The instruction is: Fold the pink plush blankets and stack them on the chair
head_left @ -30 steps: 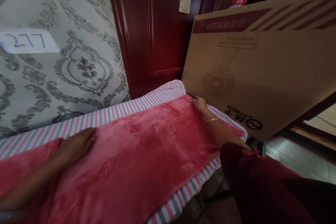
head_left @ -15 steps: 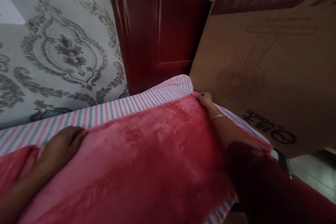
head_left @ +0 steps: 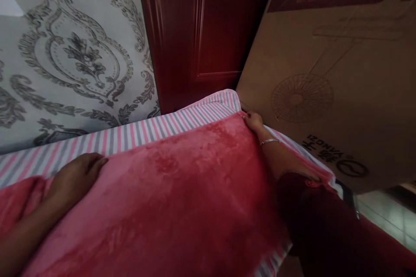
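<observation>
View shifted, cropping label [head_left: 8, 2]; right hand [head_left: 255, 123] pinches corner of blanket [head_left: 169, 186]; left hand [head_left: 75, 176]: grip unclear.

The blanket [head_left: 182, 190] is showing mottled pinkish red, the cloth [head_left: 208, 111] is wearing stripes (pink, grey, white), and the wallpaper [head_left: 81, 58] is displaying dark floral medallions on pale grey.
</observation>
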A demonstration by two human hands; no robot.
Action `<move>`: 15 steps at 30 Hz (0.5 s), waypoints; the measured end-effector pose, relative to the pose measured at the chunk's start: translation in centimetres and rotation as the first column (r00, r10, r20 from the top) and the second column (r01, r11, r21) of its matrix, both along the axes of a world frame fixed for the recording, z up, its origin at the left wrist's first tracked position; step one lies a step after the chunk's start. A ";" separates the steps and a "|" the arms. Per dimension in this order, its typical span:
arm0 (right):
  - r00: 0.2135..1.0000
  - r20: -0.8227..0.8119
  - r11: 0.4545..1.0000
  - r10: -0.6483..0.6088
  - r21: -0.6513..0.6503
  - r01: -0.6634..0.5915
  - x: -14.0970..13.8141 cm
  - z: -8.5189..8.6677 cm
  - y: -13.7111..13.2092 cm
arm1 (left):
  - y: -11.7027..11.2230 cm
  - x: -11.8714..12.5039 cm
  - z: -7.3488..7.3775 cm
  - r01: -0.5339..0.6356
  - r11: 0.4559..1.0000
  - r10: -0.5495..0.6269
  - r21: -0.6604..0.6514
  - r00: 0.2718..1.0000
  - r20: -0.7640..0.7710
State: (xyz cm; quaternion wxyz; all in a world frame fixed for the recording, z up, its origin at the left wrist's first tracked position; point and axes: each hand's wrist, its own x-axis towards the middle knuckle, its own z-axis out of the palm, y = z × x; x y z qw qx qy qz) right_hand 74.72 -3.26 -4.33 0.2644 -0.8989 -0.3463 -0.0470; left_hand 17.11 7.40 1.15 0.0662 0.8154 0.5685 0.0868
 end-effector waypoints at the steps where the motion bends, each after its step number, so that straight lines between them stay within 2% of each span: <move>1: 1.000 -0.003 1.000 0.004 -0.023 -0.004 0.0 0.3 -0.8 | -0.2 0.0 0.2 0.007 1.000 -0.007 -0.002 1.000 -0.012; 7: 1.000 -0.019 0.991 0.004 -0.137 -0.006 -0.6 1.2 -8.3 | -0.6 0.0 0.4 0.059 0.998 -0.058 0.018 0.997 -0.057; 10: 1.000 -0.022 0.980 0.001 -0.197 -0.006 -1.4 1.4 -11.8 | -0.3 0.2 0.0 0.038 0.998 -0.035 0.043 0.997 -0.068; 13: 1.000 -0.016 0.966 -0.015 -0.257 0.011 -2.3 1.7 -14.3 | -0.2 0.4 -0.4 0.004 0.996 0.005 0.084 0.994 -0.105; 15: 0.999 -0.011 0.954 -0.042 -0.298 0.037 -3.0 1.7 -15.4 | -0.3 0.4 -0.5 0.021 0.995 -0.005 0.102 0.989 -0.147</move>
